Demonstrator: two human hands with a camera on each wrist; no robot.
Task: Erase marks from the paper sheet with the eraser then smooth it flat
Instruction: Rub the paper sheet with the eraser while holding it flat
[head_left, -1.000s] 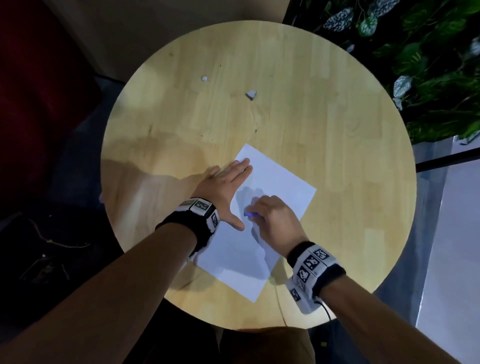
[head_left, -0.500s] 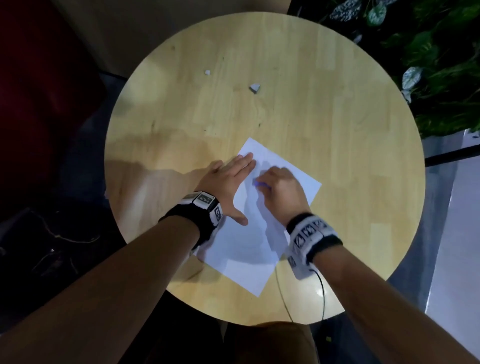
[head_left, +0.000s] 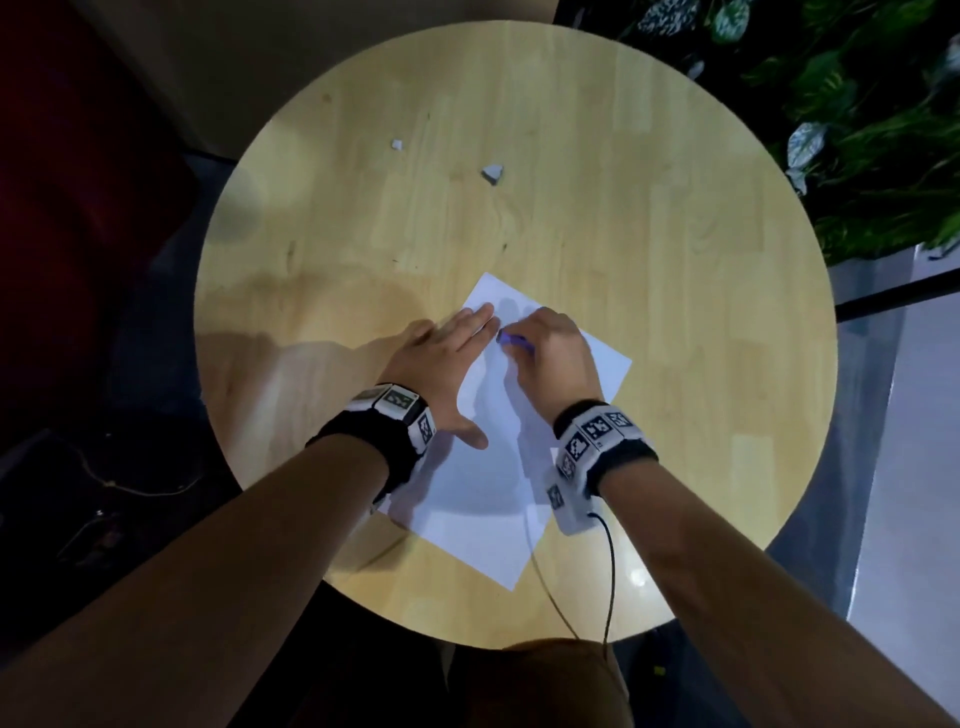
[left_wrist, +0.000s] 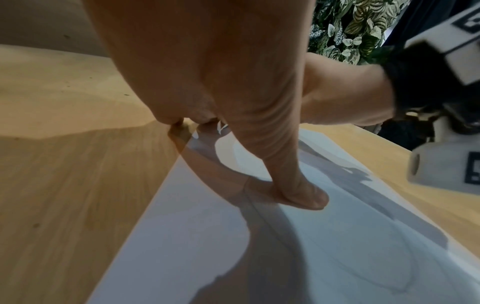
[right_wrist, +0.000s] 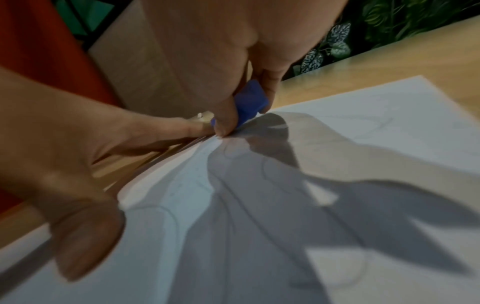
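A round, pale wooden table (head_left: 649, 260) carries two small white scraps (head_left: 492, 173) — leafy green plants (head_left: 857, 104) crowd its far right, something dark red (head_left: 67, 182) stands left.

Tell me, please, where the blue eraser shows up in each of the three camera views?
Head: the eraser peeks out at centre, held by the right hand.
Left wrist: not visible, hidden behind the left hand.
Right wrist: upper centre, pinched against the paper sheet.
Shared landmark: the paper sheet's far corner, and the left hand's fingertips close beside the eraser.
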